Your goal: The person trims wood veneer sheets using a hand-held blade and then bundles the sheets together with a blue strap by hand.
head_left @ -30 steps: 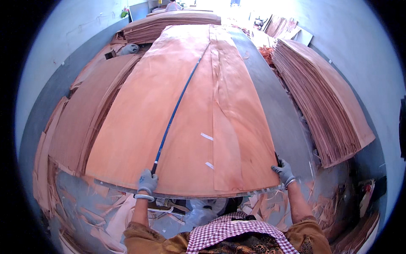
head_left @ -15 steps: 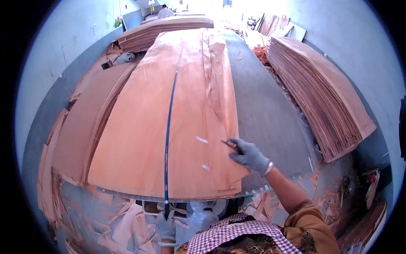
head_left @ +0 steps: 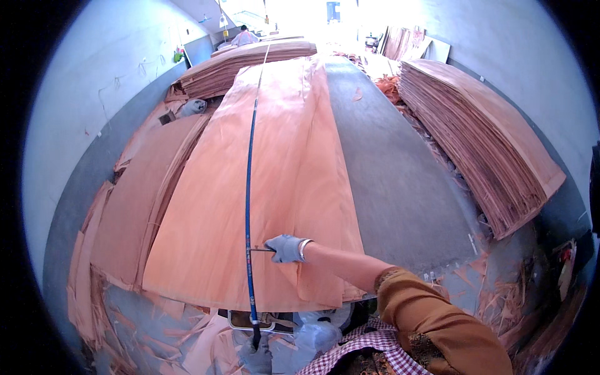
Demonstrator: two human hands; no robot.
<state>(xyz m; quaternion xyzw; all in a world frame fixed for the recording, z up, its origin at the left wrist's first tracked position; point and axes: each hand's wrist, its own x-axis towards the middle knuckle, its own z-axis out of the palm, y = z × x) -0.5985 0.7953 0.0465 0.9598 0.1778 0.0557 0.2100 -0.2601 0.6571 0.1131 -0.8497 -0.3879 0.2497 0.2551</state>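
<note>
My gloved left hand (head_left: 255, 355) is closed on the dark grip of a long blue pole (head_left: 249, 187) at the lower edge. The pole runs lengthwise over thin, pale orange wood veneer sheets (head_left: 187, 237), which lie wrinkled on a grey tabletop (head_left: 406, 200). My gloved right hand (head_left: 286, 249) is closed on a thin, dark metal tool (head_left: 259, 249) just right of the pole, with the tool's end at or near it; I cannot tell whether they touch. The veneer beneath this hand has a loose, lifted edge, and my right forearm hides part of its near right corner.
Veneer stacks stand at the left (head_left: 140, 187), right (head_left: 475, 137) and back (head_left: 244, 56). A person (head_left: 242, 37) is at the far back. Veneer scraps (head_left: 212, 344) litter the floor. A grey bundle (head_left: 194, 107) rests among the left stacks. Leaning boards (head_left: 403, 44) stand at back right.
My right hand has moved left from the right edge to the pole. My left hand has dropped lower, swinging the pole upright in view. The veneer's right edge has shifted left, exposing more grey surface.
</note>
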